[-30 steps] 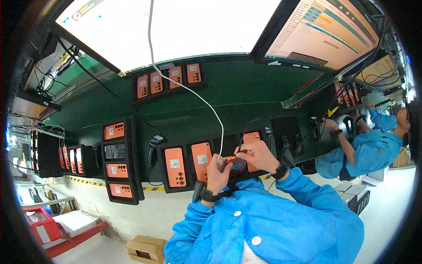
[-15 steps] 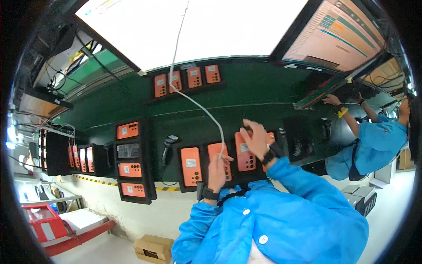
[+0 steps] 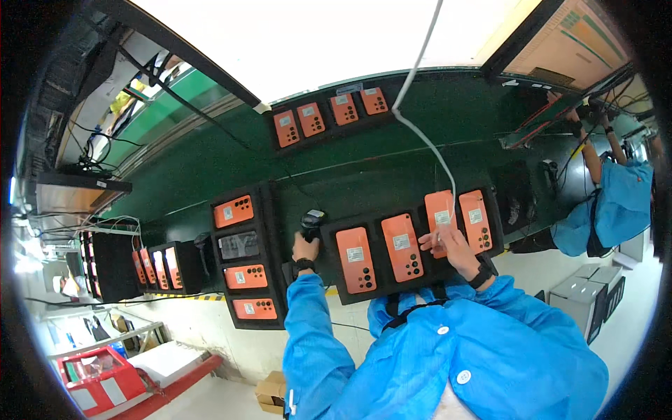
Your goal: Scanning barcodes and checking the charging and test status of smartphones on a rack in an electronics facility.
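My left hand (image 3: 306, 249) is closed round the handle of a black handheld barcode scanner (image 3: 312, 220), just left of a black foam tray (image 3: 343, 296). In that tray lies a row of orange phones, camera ends toward me, each with a white label. My right hand (image 3: 458, 253) is over the lower part of the third phone (image 3: 439, 205), fingers pinched at the end of a white cable (image 3: 425, 136) that hangs down from above. The fingers hide the cable's tip. To the right lies the fourth phone (image 3: 476, 218); the second phone (image 3: 402, 245) is on the left.
Another black tray (image 3: 273, 210) with orange phones and one dark slot stands at left. A further tray (image 3: 308, 143) of phones lies at the back, below a bright white screen (image 3: 336, 35). At far right a co-worker in a blue smock (image 3: 616, 199) works at the same green bench.
My left hand has left the second phone and moved left onto the scanner. The cable end has gone from my left hand to my right, which has come down onto the third phone.
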Available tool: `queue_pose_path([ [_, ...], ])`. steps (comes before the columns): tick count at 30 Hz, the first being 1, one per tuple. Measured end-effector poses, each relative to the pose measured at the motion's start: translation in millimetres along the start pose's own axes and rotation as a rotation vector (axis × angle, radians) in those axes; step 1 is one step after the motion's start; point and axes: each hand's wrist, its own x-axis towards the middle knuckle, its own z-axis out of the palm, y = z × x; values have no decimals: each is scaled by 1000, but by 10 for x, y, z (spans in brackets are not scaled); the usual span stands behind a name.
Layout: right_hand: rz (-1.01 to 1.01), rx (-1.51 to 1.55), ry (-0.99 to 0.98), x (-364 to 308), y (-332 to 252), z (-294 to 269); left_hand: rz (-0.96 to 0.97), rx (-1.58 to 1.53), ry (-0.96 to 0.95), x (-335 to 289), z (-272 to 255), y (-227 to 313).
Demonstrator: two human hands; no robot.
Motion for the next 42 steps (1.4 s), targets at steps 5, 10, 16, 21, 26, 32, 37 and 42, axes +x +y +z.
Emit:
queue_pose_path([
  [5, 192, 71, -70, 51, 22, -42, 101, 164, -232, -194, -218, 89],
  [10, 91, 31, -163, 228, 134, -26, -63, -497, -338, -1349, -1092, 722],
  [16, -116, -187, -234, 349, 290, 130, 155, -395, -467, -2247, -572, 1146],
  [21, -262, -2, -188, 421, 248, 186, 177, -439, -424, -2305, -425, 1366],
  [26, -211, 76, -262, 571, 488, 197, 292, -270, -344, -2297, -536, 1289],
  [32, -154, 158, -224, 368, 176, 318, 167, -219, -427, -2242, -704, 1145],
  [37, -31, -96, -54, 422, 239, 426, 218, -39, -110, -1537, -985, 547],
  [42, -323, -405, 192, 451, 264, 604, -94, -21, -35, -705, -568, -9],
])
